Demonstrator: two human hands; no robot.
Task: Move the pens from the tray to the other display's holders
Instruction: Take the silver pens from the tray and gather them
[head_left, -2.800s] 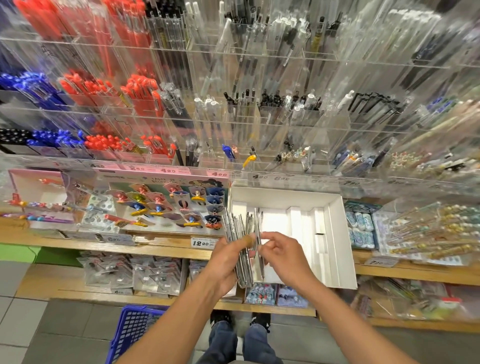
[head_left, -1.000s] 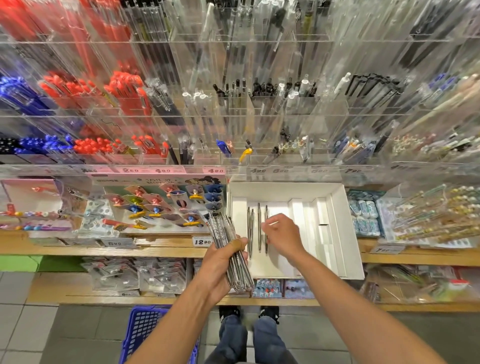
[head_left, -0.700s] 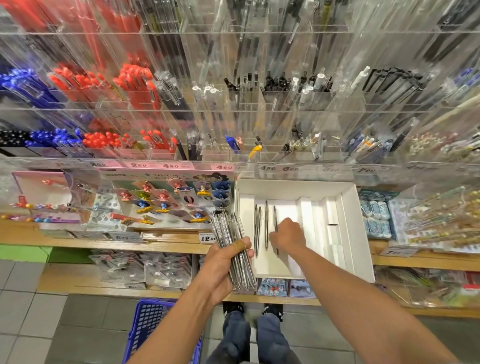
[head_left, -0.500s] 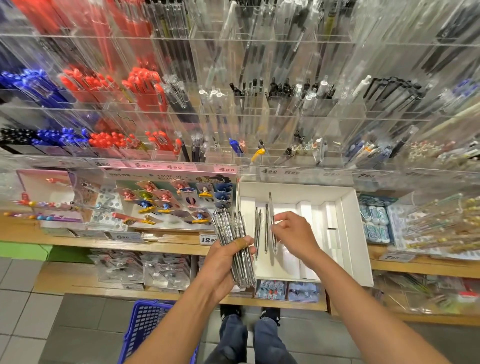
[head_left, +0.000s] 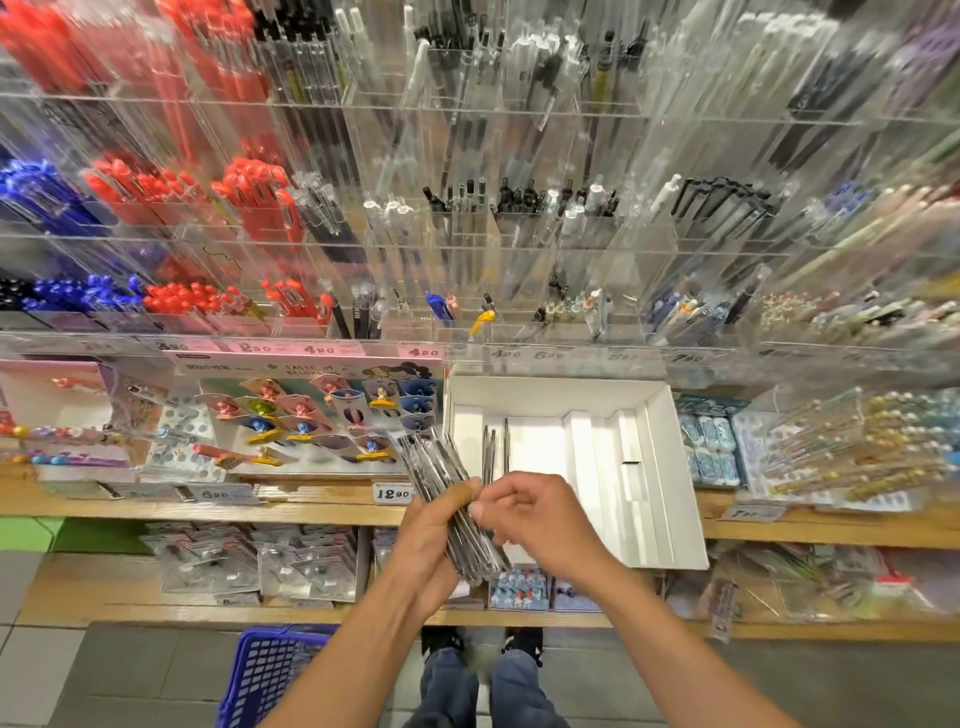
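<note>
My left hand (head_left: 431, 540) grips a thick bundle of clear-wrapped silver pens (head_left: 441, 499), fanned out above its thumb. My right hand (head_left: 540, 519) meets the bundle from the right, its fingertips pinching a pen against it. Behind both hands lies the white cardboard tray (head_left: 660, 467) on the wooden shelf, with about three silver pens (head_left: 493, 452) left lying in its left part. Above the shelf rise rows of clear acrylic holders (head_left: 519, 260) filled with upright pens.
A card of colourful clips (head_left: 322, 415) sits left of the tray, packets of beaded pens (head_left: 852, 441) to its right. Price tags line the shelf edge (head_left: 311, 506). A blue basket (head_left: 270, 675) stands on the floor by my feet.
My right hand lifted a pen out of the tray and brought it back to the bundle in my left hand. Fewer pens lie in the tray than a second ago.
</note>
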